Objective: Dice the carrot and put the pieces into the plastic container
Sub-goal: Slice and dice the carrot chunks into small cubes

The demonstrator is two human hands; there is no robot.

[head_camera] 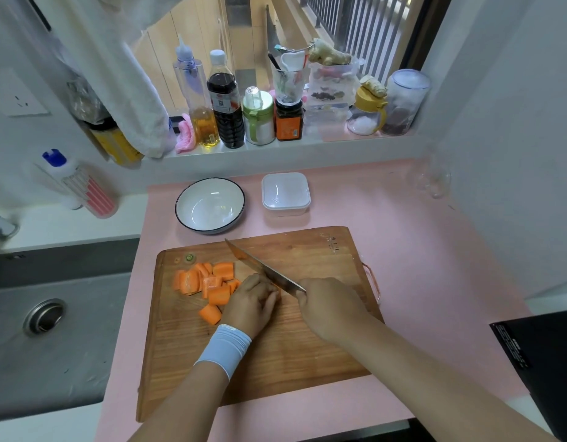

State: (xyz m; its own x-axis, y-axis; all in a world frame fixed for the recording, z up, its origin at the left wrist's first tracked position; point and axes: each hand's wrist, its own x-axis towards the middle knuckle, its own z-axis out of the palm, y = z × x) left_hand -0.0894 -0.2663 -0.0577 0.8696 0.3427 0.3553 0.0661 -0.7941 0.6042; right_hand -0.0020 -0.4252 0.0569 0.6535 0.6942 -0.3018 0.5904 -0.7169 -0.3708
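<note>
Sink [52,346] at far left, set into the counter, drain [44,315] near its back; a squeeze bottle with a blue cap [75,183] lies tilted behind it.

Pink-covered desk [419,250] carries a wooden cutting board [260,352]; carrot chunks [209,282] are heaped on the board's left back part, touching one another, one chunk lying a little nearer the front; a small green-centred carrot end [189,257] sits just behind the heap.

Left hand [252,306], pale blue wristband [225,349] on its wrist, is just right of the heap; fingers curled down over a carrot piece [275,286], of which only an orange sliver shows.

Knife [263,269] slants across the board, tip pointing back-left toward the bowl, blade against the left hand's knuckles; right hand [330,309] is wrapped tight around the handle, which is hidden inside the grip.

Behind the board: white bowl [210,205] with a dark rim, then to its right the square plastic container [286,194]; both stand on the desk, apart from the board and from the carrot; whether the container has a lid on I cannot tell.

Windowsill above holds a row of bottles and jars [225,100]; a black box [546,362] is at far right.
</note>
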